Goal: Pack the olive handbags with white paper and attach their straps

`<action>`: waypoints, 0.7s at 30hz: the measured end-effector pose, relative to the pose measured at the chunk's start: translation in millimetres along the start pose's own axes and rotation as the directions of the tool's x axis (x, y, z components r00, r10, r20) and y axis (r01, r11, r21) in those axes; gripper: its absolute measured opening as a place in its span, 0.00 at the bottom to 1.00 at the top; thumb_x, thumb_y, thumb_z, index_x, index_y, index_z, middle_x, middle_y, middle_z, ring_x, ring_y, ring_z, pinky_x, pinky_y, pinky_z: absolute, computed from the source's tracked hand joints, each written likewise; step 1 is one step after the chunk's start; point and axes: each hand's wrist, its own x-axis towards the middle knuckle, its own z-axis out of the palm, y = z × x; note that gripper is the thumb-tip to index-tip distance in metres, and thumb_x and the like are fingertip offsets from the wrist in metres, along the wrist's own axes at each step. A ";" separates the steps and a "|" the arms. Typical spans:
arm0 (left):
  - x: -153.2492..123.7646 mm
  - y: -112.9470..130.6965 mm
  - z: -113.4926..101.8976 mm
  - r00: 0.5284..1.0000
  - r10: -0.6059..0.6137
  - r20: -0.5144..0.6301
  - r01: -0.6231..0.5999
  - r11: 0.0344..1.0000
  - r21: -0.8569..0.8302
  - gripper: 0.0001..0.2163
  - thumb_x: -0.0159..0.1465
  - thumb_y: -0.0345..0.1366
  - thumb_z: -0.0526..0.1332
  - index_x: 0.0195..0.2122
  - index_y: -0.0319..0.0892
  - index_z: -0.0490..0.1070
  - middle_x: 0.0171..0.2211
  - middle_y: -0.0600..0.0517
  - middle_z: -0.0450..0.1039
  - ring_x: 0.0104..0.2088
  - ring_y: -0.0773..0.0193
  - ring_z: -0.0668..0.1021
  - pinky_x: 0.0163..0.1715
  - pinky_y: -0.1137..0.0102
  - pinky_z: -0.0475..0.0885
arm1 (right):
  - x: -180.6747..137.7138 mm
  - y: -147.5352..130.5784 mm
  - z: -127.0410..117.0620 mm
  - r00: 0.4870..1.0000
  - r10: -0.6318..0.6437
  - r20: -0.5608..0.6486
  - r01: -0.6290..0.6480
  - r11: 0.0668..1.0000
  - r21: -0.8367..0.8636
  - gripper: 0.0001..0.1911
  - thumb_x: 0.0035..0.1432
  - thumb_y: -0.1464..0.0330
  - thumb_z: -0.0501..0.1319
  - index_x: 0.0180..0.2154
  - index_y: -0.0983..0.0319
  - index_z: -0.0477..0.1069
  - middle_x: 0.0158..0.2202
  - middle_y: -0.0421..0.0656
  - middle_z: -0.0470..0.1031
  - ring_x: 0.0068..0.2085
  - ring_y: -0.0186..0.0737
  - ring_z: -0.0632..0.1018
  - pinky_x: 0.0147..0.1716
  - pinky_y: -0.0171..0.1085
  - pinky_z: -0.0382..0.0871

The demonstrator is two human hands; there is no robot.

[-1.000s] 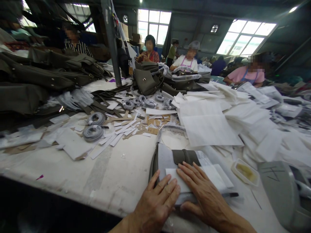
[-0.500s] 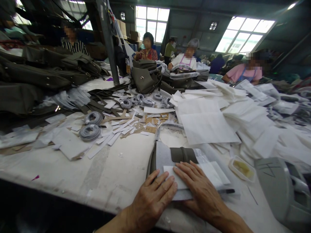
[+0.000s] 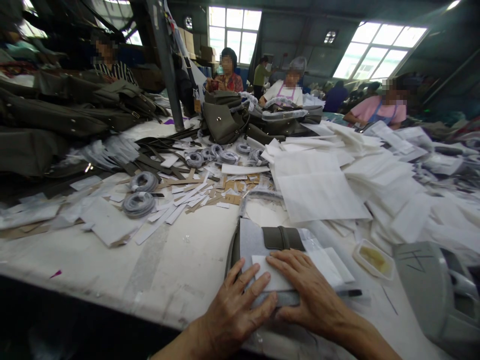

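Observation:
In front of me a dark olive handbag (image 3: 233, 250) lies on the table. Its wrapped handle (image 3: 243, 200) points away, and pale grey lining paper (image 3: 250, 232) covers the upper face. A strap flap (image 3: 284, 238) shows near the top. Folded white sheets (image 3: 326, 267) rest across the bag. My left hand (image 3: 240, 305) lies on the bag's lower left part, fingers spread, holding nothing. My right hand (image 3: 311, 287) lies on the white sheets, fingers stretched out, its thumb by the front edge. The bag's underside is hidden.
White sheets (image 3: 318, 185) are heaped at the right. A plastic tub (image 3: 374, 258) and a grey machine-like object (image 3: 427, 285) stand nearby. Coiled wrapped straps (image 3: 138, 204) and paper strips lie left of centre. Dark bags (image 3: 56, 110) are piled at far left. Several people sit across the table.
My thumbs have spread away from the fingers towards the bag's front edge. My left fingers have opened wider. The bag has hardly moved.

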 end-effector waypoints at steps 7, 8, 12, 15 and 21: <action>0.6 2.7 3.8 0.995 -0.013 -0.098 0.008 0.999 -0.049 0.08 0.66 0.29 0.62 0.46 0.41 0.73 0.55 0.44 0.72 0.61 0.48 0.68 0.60 0.42 0.64 | -3.8 5.4 -2.4 0.997 -0.052 -0.051 0.056 0.995 0.082 0.40 0.51 0.49 0.71 0.60 0.56 0.65 0.57 0.48 0.69 0.57 0.53 0.69 0.59 0.51 0.61; 0.8 2.4 4.2 0.995 -0.013 -0.102 0.008 0.999 -0.050 0.08 0.66 0.29 0.62 0.46 0.41 0.73 0.55 0.44 0.72 0.61 0.48 0.68 0.61 0.42 0.63 | -4.1 5.7 -2.2 0.997 -0.058 -0.057 0.063 0.994 0.091 0.38 0.53 0.48 0.69 0.60 0.56 0.64 0.57 0.48 0.69 0.56 0.52 0.69 0.58 0.51 0.61; 1.6 1.2 5.4 0.993 -0.019 -0.121 0.013 0.999 -0.045 0.05 0.66 0.29 0.61 0.42 0.41 0.71 0.54 0.45 0.72 0.61 0.50 0.68 0.62 0.43 0.62 | -2.5 2.7 2.8 0.996 -0.043 -0.080 0.046 0.998 0.038 0.34 0.55 0.53 0.70 0.59 0.55 0.64 0.55 0.46 0.70 0.55 0.51 0.70 0.58 0.53 0.61; 1.7 1.3 5.1 0.991 -0.031 -0.132 0.023 0.998 -0.064 0.03 0.68 0.29 0.59 0.41 0.41 0.70 0.52 0.45 0.73 0.60 0.53 0.69 0.64 0.45 0.59 | -1.1 -0.6 7.3 0.994 -0.025 -0.105 0.024 1.000 -0.016 0.33 0.52 0.59 0.73 0.57 0.55 0.66 0.53 0.46 0.72 0.54 0.51 0.72 0.59 0.55 0.59; 6.7 1.2 -0.2 0.985 -0.131 -0.111 0.113 0.982 -0.150 0.12 0.73 0.29 0.48 0.50 0.36 0.68 0.46 0.46 0.76 0.55 0.64 0.73 0.68 0.55 0.55 | -0.8 -1.6 7.0 0.994 -0.035 -0.105 0.032 0.999 -0.030 0.31 0.51 0.60 0.73 0.54 0.56 0.68 0.51 0.46 0.73 0.52 0.52 0.73 0.58 0.55 0.61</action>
